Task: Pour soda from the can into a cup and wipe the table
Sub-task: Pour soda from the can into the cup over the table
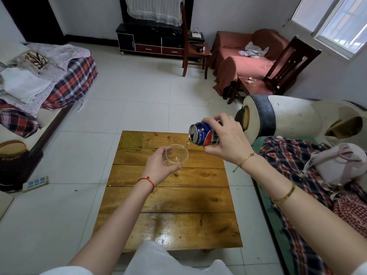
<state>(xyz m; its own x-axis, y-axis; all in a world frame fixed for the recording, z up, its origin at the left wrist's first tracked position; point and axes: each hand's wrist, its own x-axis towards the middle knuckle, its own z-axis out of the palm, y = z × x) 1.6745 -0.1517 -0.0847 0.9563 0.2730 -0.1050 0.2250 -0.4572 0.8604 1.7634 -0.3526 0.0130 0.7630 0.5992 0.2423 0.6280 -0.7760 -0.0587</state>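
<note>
Seen from above, a person's two bare arms reach out over a low wooden table [168, 197] standing on a pale tiled floor. The right hand [226, 141] grips a blue, red and white soda can [202, 134], tipped on its side with the opening facing left. A thin stream of amber soda [186, 145] falls from the opening into a clear cup [176, 155]. The left hand [160, 165] holds the cup, tilted, just above the tabletop. A small olive-green cloth [132, 140] lies flat at the table's far left corner. A red string circles the left wrist; gold bracelets circle the right wrist and forearm.
</note>
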